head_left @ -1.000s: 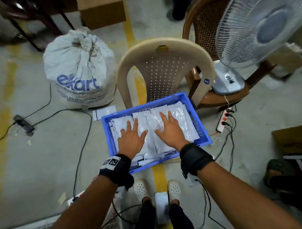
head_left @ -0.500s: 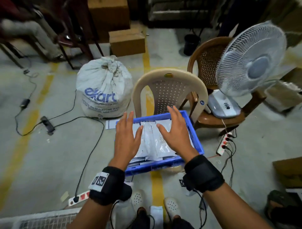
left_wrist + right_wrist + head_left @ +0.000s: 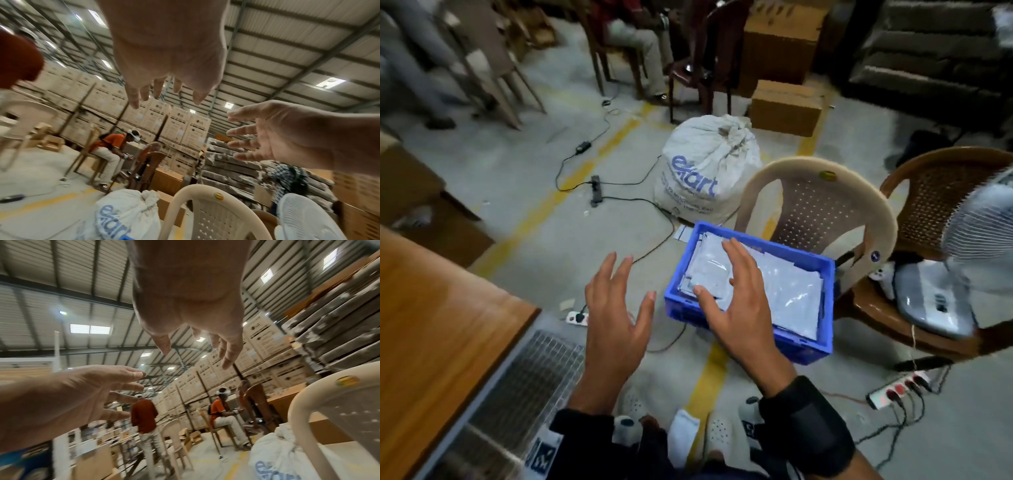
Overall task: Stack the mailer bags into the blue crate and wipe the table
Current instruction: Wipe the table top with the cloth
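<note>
The blue crate (image 3: pixel 804 346) sits on the floor in front of my feet, filled with flat white mailer bags (image 3: pixel 787 287). My right hand (image 3: pixel 736 301) hovers above the crate's left half with fingers spread and straight, holding nothing. My left hand (image 3: pixel 619 308) is open too, raised over the bare floor just left of the crate. A corner of the wooden table (image 3: pixel 431 325) shows at the lower left. Both wrist views look up at the ceiling: the left hand (image 3: pixel 170 65) and the right hand (image 3: pixel 189 305) each show an empty palm.
A tied white sack (image 3: pixel 709 181) stands behind the crate, a beige plastic chair (image 3: pixel 822 212) to its right, then a brown chair carrying a fan (image 3: pixel 941 301). Power strips (image 3: pixel 897 390) and cables lie on the floor. A wire mesh panel (image 3: pixel 527 377) adjoins the table. Seated people (image 3: pixel 640 44) and cardboard boxes (image 3: pixel 787 106) are farther back.
Both hands have lifted off the mailer bags in the crate and moved up and to the left. The head view has swung left, bringing the wooden table into sight.
</note>
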